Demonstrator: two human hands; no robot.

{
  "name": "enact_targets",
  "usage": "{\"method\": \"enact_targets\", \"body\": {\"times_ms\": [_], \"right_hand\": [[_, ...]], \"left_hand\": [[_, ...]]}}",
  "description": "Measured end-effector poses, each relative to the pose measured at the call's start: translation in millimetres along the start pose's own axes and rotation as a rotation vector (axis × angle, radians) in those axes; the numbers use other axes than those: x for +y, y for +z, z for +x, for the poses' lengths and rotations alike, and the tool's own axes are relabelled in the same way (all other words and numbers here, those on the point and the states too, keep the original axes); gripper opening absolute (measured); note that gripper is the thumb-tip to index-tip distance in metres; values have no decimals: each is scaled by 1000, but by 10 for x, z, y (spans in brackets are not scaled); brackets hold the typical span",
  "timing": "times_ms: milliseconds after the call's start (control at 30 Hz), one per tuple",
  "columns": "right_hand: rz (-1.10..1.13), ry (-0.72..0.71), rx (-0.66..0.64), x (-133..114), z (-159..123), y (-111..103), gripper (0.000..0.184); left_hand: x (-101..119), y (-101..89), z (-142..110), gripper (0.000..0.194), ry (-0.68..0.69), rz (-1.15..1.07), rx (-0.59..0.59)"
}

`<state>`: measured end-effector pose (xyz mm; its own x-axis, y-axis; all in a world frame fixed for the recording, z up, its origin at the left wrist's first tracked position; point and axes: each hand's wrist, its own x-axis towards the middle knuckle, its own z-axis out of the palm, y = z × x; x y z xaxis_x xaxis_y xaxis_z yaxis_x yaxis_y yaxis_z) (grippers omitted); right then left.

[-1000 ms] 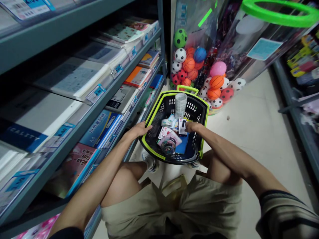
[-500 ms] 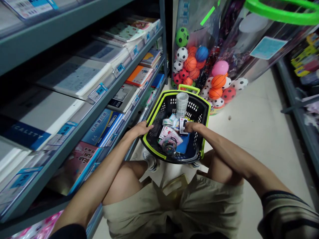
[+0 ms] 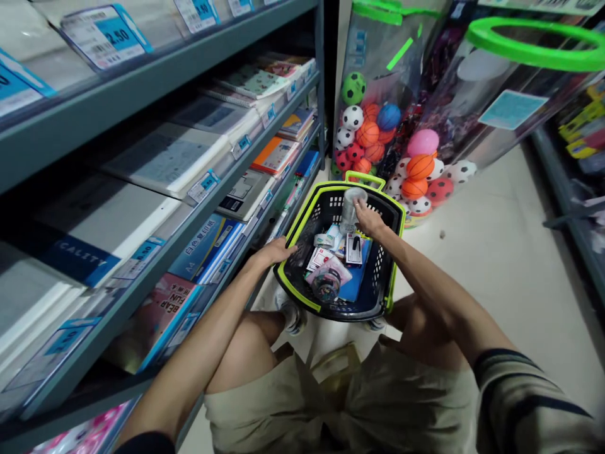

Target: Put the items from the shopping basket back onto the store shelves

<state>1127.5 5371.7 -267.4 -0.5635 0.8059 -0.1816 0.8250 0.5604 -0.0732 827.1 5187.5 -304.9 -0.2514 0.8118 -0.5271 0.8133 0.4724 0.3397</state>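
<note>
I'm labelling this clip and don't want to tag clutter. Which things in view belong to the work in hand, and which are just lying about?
In hand, it seems:
- basket, held by the left hand
- clear cylinder, at the right hand
- card and blue item inside

Just about:
- notebooks
- A4 pack
- balls

Lime-rimmed black basket, pale cylinder inside

Both forearms reaching forward, right hand palm-down, fingers extended.
</note>
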Motion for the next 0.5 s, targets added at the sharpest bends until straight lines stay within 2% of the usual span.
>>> {"method": "enact_targets", "body": {"times_ms": [133,200,267,333,400,467,500], "right_hand": [[22,60,43,146,-63,169,44],[42,82,87,241,-94,150,33],[55,107,150,298,-123,56,30],[173,132,334,296,-164,-105,29],[424,128,616,247,-225,-314,31],[667,98,835,186,-300,-536,39],[774,74,890,158,-337,-636,43]], "left_hand": [[-69,7,27,46,3,-122,48],[-67,-8,38,40,13,-198,89],[-33,-36,50,42,52,-296,164],[24,-63,62,49,118,-432,254],[93,-71,66,51,180,-598,309],[165,-60,44,51,223,-776,308],[201,-53,21,52,243,-858,297]]}}
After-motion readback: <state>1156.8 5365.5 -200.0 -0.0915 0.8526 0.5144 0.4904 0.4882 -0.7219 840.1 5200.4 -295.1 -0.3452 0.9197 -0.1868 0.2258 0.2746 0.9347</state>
